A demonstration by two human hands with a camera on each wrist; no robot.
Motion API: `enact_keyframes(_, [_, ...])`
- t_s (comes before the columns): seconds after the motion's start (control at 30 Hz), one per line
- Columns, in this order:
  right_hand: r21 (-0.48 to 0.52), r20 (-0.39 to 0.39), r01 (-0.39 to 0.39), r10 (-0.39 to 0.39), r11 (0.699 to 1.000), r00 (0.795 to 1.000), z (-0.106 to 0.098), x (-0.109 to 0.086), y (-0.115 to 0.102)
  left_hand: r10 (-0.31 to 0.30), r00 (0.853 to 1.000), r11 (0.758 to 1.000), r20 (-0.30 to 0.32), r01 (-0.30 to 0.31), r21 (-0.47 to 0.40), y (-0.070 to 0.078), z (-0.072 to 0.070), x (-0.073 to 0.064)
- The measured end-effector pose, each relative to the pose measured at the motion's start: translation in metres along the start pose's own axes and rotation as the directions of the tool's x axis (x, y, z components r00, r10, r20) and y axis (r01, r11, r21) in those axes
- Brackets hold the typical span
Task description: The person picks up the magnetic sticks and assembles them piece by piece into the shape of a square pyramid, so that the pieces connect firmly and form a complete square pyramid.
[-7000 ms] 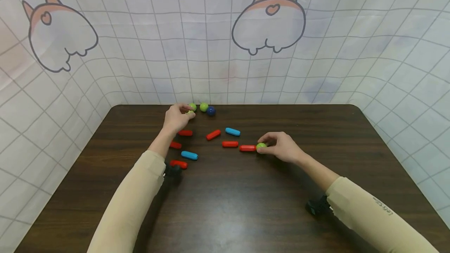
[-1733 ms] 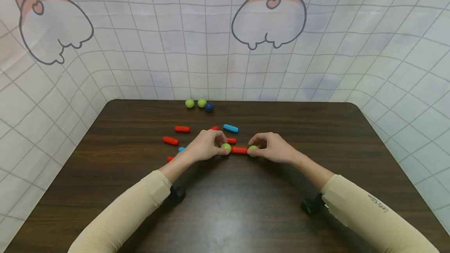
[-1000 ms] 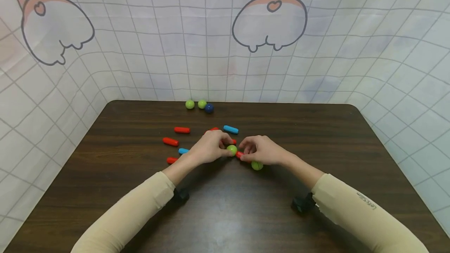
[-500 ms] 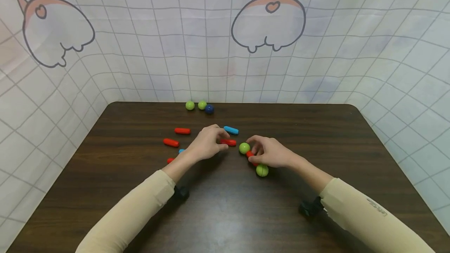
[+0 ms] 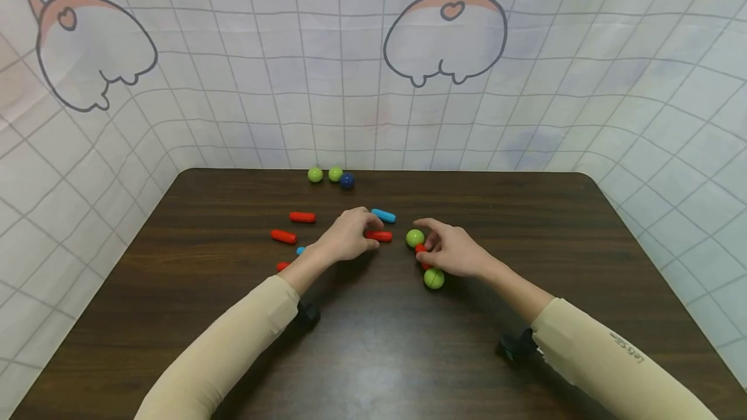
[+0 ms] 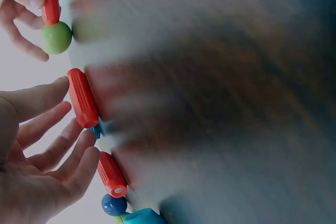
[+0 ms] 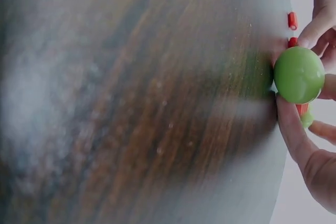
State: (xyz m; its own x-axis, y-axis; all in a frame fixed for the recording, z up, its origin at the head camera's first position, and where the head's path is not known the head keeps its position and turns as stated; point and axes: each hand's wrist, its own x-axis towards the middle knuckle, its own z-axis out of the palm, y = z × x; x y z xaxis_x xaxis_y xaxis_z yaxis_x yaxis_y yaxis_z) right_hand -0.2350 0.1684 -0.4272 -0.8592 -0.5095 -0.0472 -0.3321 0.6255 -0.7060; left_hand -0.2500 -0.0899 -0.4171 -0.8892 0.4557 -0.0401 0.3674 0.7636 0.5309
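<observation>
My right hand [image 5: 458,251] pinches a short red rod [image 5: 421,249] between thumb and fingers. A green ball [image 5: 415,238] sits at the rod's far end and another green ball [image 5: 434,279] at its near end, both joined to it. In the right wrist view the near ball [image 7: 299,75] covers most of the rod. My left hand [image 5: 348,235] is spread beside a loose red rod [image 5: 380,236] on the table. In the left wrist view its thumb and fingers are apart, with the loose rod [image 6: 83,98] just past the thumb tip; contact is unclear.
More red rods [image 5: 302,217] [image 5: 283,236] lie left, a blue rod [image 5: 383,216] behind the left hand. Another blue rod is partly hidden by the left wrist. Two green balls [image 5: 315,175] [image 5: 335,174] and a dark blue ball [image 5: 347,180] stand at the table's [image 5: 496,199] back.
The left hand has brought a green ball from the back to the red rod's free end, then let go and moved to the loose red rod. The right hand has turned the joined piece.
</observation>
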Motion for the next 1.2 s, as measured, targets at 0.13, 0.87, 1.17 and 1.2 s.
enact_keyframes(0.13, [0.004, -0.035, -0.030, 0.030, 1.000, 0.999, 0.000, 0.000, 0.000, -0.017, 1.000, 1.000, 0.018, 0.017, -0.010, -0.003, 0.000, 0.005])
enact_keyframes(0.87, [0.242, -0.049, -0.159, 0.176, 0.957, 0.983, 0.002, -0.002, -0.003, -0.030, 0.998, 0.999, 0.059, 0.032, -0.029, -0.010, -0.002, 0.021])
enact_keyframes(1.17, [0.239, -0.053, -0.165, 0.183, 0.957, 0.982, 0.004, -0.003, -0.004, -0.022, 0.998, 0.999, 0.055, 0.025, -0.042, -0.003, 0.001, 0.022])
enact_keyframes(1.2, [0.241, -0.054, -0.166, 0.184, 0.956, 0.981, 0.004, -0.004, -0.004, -0.020, 0.998, 0.999, 0.056, 0.022, -0.044, -0.002, 0.001, 0.022])
